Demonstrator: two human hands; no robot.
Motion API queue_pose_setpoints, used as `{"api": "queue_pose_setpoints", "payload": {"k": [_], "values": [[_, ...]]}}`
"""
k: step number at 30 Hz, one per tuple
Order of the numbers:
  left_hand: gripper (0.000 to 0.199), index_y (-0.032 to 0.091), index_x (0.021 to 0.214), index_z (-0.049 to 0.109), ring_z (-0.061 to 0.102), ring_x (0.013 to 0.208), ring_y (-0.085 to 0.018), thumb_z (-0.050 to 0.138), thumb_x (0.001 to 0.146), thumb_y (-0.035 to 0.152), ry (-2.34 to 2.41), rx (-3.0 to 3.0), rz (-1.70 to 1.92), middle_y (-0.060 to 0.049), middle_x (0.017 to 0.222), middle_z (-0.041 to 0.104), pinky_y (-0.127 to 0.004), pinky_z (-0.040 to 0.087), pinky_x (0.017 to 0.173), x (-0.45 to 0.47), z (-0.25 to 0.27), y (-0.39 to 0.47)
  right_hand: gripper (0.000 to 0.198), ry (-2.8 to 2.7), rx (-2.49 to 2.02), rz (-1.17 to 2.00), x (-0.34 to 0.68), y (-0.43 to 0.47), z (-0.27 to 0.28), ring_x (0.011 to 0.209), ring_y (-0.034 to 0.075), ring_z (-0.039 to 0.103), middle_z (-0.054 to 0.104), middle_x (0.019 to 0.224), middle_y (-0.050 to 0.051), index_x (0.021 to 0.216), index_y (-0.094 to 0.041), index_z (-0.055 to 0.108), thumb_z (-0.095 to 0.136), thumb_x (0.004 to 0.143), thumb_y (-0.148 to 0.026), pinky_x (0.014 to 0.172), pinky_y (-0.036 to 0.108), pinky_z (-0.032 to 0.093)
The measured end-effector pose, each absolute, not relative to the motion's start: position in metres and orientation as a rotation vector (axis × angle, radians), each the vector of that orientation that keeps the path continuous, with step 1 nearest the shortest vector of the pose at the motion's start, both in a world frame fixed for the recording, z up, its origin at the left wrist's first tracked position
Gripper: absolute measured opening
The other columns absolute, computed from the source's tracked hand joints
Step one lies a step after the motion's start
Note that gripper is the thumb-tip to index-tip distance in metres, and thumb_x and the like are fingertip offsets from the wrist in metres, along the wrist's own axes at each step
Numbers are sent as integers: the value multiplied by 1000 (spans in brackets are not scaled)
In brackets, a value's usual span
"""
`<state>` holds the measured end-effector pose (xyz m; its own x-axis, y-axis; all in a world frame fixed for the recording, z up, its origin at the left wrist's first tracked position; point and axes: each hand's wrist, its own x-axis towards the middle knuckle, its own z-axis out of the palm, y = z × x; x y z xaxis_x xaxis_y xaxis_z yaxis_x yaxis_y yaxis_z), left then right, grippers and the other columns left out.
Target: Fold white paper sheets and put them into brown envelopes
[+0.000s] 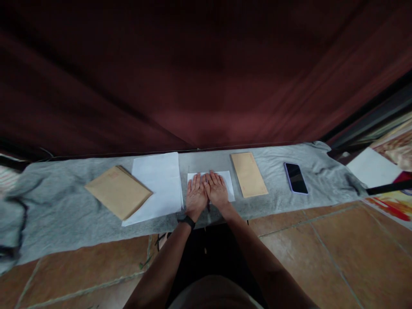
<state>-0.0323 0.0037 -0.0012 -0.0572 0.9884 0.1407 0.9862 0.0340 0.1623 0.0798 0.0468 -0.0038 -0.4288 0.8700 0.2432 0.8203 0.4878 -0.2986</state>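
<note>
A white sheet of paper point(229, 185), apparently folded, lies flat on the grey cloth in front of me. My left hand point(196, 196) presses on its left part, palm down with the fingers stretched out. Beside it, my right hand point(216, 192) also lies flat on the paper, and the two hands touch at the thumbs. Neither hand grips anything. Much of the paper is hidden under them. Just right of my hands rests a single brown envelope point(249, 175). To the left is a stack of white paper point(161, 184), partly covered by a pile of brown envelopes point(118, 192).
The grey cloth point(267, 159) covers a long narrow surface. A phone with a purple case point(296, 178) lies on its right part. Behind it hangs a dark red curtain point(206, 94). Tiled floor point(289, 240) runs along the near edge. Printed sheets point(391, 204) are at far right.
</note>
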Motion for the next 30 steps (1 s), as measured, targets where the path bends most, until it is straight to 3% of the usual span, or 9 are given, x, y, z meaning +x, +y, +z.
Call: {"api": "queue_pose_setpoints", "payload": {"k": [21,30], "values": [[64,3,156,27,24,152,-30,30,102,37,2376,1968,743,-22,160,32,-55,25,123,-30,-14,3,61,-2223,-1585,69,140,34,-19,147,30,35,37,158,22,155,-5,32,35,106,-40,119,51,30],[61,4,154,32,25,152,-32,33,103,38,2393,2043,592,-23,162,29,-53,27,122,-26,-7,-32,61,-2197,-1562,51,141,31,-21,145,32,38,38,157,23,153,-3,35,34,106,-41,117,52,32]]}}
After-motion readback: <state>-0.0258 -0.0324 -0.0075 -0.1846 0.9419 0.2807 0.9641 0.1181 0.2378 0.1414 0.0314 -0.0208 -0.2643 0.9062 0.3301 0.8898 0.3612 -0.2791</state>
